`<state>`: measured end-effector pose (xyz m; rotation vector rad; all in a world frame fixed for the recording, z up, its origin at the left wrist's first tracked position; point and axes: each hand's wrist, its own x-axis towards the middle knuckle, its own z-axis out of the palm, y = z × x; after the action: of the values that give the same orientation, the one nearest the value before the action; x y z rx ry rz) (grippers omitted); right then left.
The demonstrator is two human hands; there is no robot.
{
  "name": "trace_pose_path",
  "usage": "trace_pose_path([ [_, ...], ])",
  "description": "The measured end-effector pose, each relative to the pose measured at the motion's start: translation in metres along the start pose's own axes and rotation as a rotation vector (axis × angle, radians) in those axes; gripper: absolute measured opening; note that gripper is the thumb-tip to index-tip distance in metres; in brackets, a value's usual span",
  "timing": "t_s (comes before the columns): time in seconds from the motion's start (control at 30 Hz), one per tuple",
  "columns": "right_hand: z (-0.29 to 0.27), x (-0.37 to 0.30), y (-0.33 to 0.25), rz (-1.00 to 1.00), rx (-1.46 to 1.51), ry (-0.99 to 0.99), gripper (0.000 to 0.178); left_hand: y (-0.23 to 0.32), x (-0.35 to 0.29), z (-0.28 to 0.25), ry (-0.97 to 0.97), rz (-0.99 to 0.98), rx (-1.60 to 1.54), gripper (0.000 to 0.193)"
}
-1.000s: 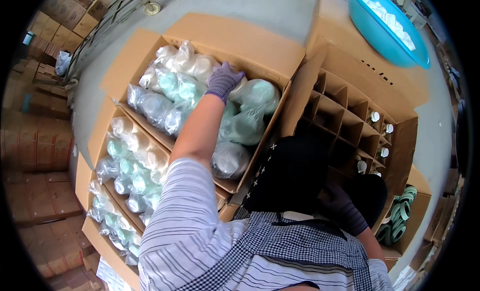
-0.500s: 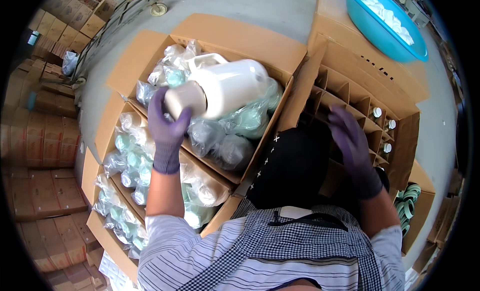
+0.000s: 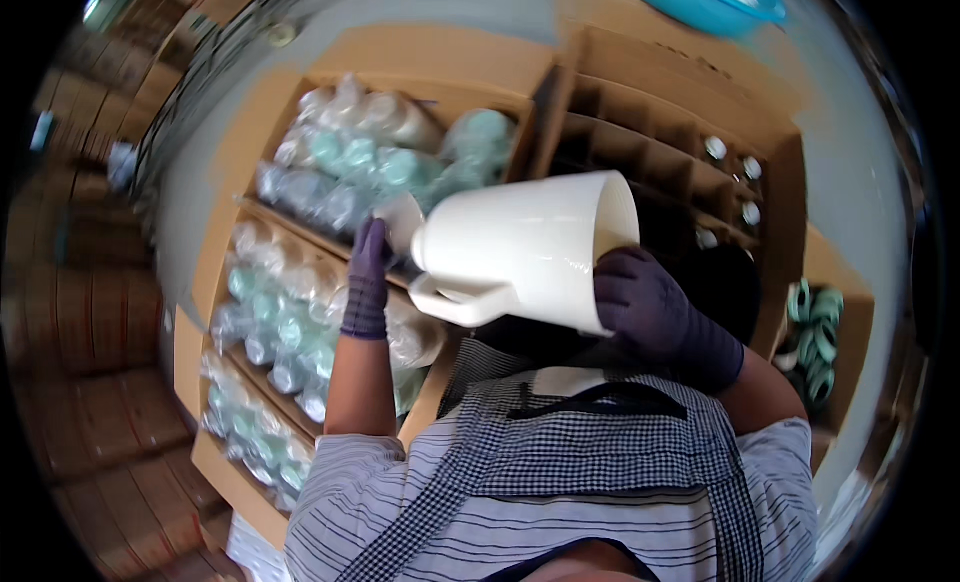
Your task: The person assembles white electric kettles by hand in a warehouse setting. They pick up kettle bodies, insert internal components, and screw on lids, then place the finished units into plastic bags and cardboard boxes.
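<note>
A white jug body (image 3: 515, 242) with a loop handle (image 3: 465, 302) lies sideways in front of my chest. Its wide end is hollow and faces right; the handle is toward me. At the narrow end, my left hand (image 3: 370, 252) grips a pale cup-shaped cap (image 3: 402, 222); whether the cap is fixed to the jug cannot be made out. My right hand (image 3: 645, 297) is closed over the near rim of the wide end, with its fingertips partly inside. Both hands wear purple gloves.
Beyond the jug stands a carton (image 3: 530, 112) of bagged green and clear pieces, with similar cartons (image 3: 215, 367) at left. A divided carton (image 3: 790, 182) holds several white-capped bottles (image 3: 752, 169). Green rings (image 3: 822, 342) fill a box at right; a blue basin (image 3: 705, 10) stands behind.
The jug has come nearer and turned, its handle swinging from the far side to my side. My right hand has moved from free air onto its wide end. The view has shifted.
</note>
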<state>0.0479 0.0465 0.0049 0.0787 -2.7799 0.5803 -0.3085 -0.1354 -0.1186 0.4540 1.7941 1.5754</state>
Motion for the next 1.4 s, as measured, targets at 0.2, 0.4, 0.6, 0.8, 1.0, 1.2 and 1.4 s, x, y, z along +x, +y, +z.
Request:
trace_pose_path([
  [0.2, -0.028, -0.02, -0.003, 0.32, 0.315, 0.017, 0.048, 0.069, -0.042, 0.096, -0.62, 0.656, 0.214, 0.112],
  [0.4, -0.093, -0.047, 0.106, 0.316, 0.506, 0.466, 0.034, 0.081, -0.034, 0.127, -0.419, 0.177, 0.203, 0.044],
  [0.6, 0.014, -0.185, 0.435, 1.373, -0.319, 0.235, 0.051, 0.057, -0.014, 0.117, -0.39, 0.558, 0.734, 0.044],
  [0.8, 0.049, -0.179, 0.461, 1.448, -0.237, 0.04, 0.063, 0.057, -0.035, 0.132, -0.335, 0.218, 0.442, 0.043],
  [1.0, -0.071, -0.152, 0.323, 1.356, -0.319, 0.25, 0.051, 0.047, -0.04, 0.15, -0.331, 0.243, 0.341, 0.041],
  [1.2, -0.069, -0.189, 0.146, 0.901, 0.467, 1.082, 0.034, 0.049, -0.043, 0.17, -0.381, 0.339, 0.237, 0.039],
  [1.4, 0.005, -0.147, -0.012, 0.853, 0.434, 1.025, 0.036, 0.064, -0.056, 0.183, -0.442, 0.424, 0.134, 0.038],
])
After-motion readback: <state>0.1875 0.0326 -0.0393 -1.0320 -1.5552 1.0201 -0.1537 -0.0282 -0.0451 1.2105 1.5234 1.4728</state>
